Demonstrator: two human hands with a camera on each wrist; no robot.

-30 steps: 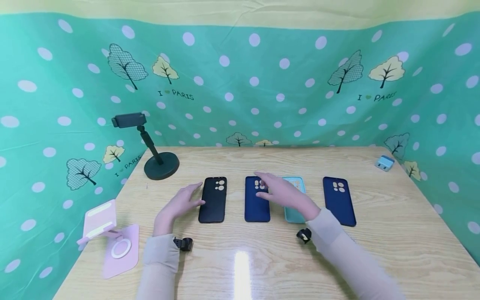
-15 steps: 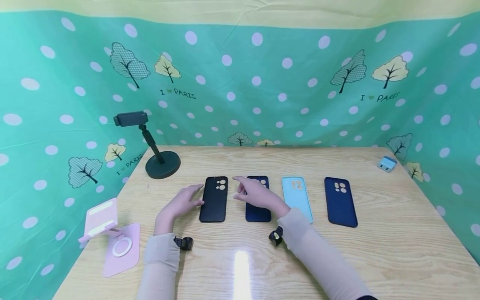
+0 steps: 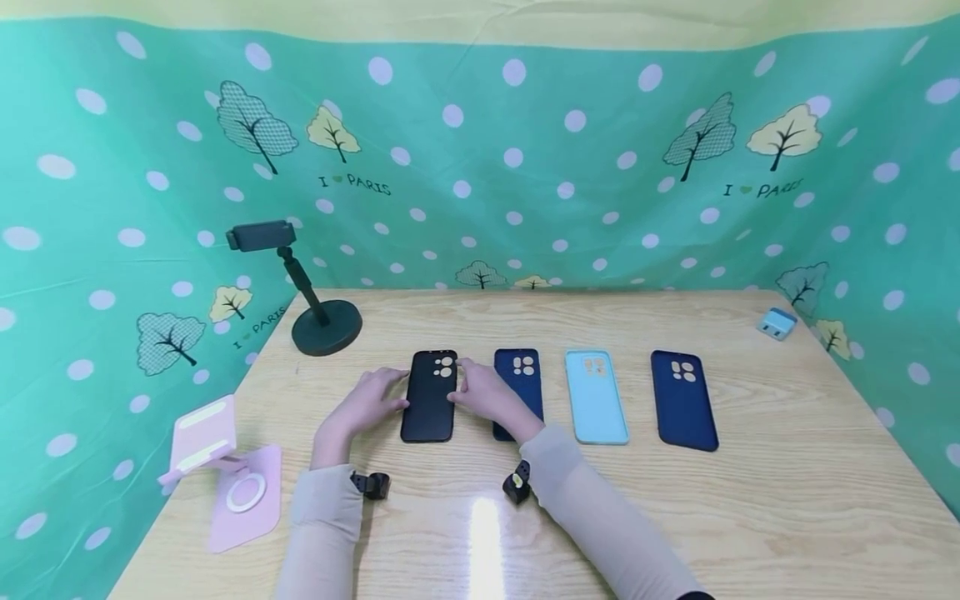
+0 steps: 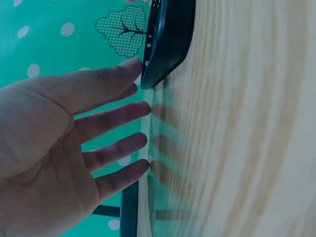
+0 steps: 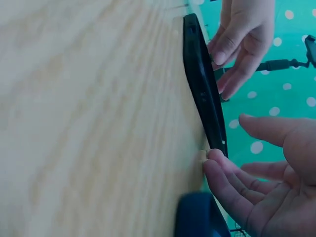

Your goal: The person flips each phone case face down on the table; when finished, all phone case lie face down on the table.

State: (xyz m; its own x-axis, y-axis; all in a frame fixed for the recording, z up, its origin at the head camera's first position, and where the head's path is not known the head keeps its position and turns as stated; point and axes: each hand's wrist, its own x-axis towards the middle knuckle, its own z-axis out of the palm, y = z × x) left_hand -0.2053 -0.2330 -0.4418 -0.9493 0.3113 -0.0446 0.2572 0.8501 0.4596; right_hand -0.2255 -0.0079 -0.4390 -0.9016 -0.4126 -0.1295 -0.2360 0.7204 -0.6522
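Four phone cases lie in a row on the wooden table (image 3: 675, 517): a black case (image 3: 429, 398), a dark blue case (image 3: 521, 371), a light blue case (image 3: 596, 398) and a navy case (image 3: 682, 402). My left hand (image 3: 369, 403) lies flat-fingered at the black case's left edge, thumb tip against it (image 4: 132, 65). My right hand (image 3: 483, 392) reaches over the dark blue case, and its fingertips (image 5: 217, 160) touch the black case's (image 5: 201, 89) right edge. Neither hand grips anything.
A black phone stand (image 3: 324, 327) sits at the back left and a pink folding stand (image 3: 228, 479) at the front left. A small blue charger (image 3: 776, 322) lies at the far right. Green dotted cloth walls (image 3: 510, 167) surround the table.
My right hand has moved left, from over the light blue and dark blue cases to the black case's right edge. The left hand has stayed put by the black case.
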